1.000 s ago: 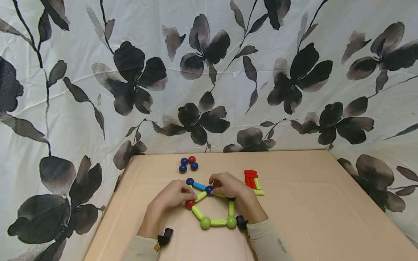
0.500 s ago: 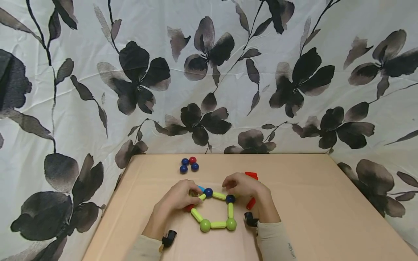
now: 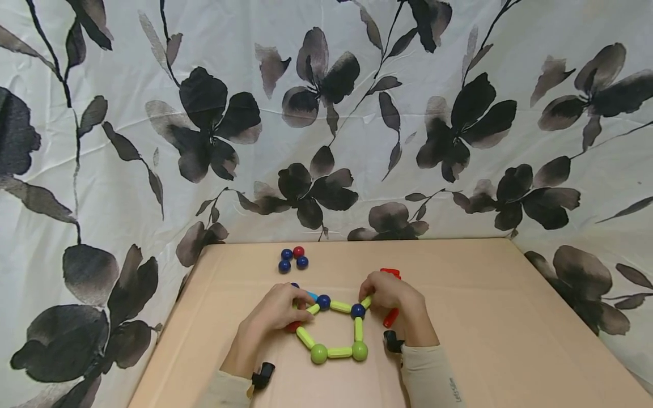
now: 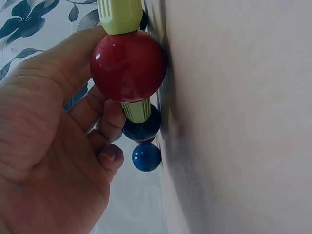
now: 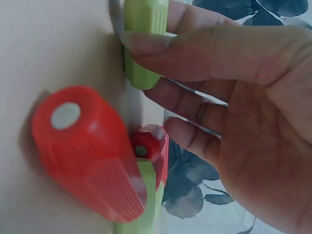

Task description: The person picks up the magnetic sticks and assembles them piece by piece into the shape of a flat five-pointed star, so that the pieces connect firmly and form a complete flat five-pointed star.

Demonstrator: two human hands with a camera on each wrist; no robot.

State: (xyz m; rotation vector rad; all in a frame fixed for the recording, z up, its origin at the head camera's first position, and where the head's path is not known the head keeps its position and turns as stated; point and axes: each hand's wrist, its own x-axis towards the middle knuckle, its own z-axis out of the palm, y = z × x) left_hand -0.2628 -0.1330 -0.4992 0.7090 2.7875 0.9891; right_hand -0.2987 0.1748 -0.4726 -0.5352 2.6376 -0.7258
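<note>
A ring of light-green magnetic rods (image 3: 339, 352) and balls, green and dark blue, lies on the table, with a red ball (image 4: 127, 66) at its left. My left hand (image 3: 278, 306) holds that side, thumb and finger pinching the light-green rod (image 3: 313, 309) by the red ball; its fingertips are partly hidden behind the ball in the left wrist view. My right hand (image 3: 393, 294) pinches another light-green rod (image 5: 145, 58) between thumb and finger, its near end at the ring's right dark-blue ball (image 3: 358, 310). A light-blue rod (image 3: 312, 296) slants behind the left fingers.
Three dark-blue balls (image 3: 302, 262) and a red ball (image 3: 298, 251) sit at the back left of the table (image 3: 459, 317). Red rods (image 5: 87, 151) lie under and beside my right hand, with light-green rods near them. A flowered cloth (image 3: 326, 141) hangs behind.
My right hand has left the ring's upper dark-blue ball and moved right; a light-green rod now shows in its fingers at the right dark-blue ball. My left hand has shifted slightly right.
</note>
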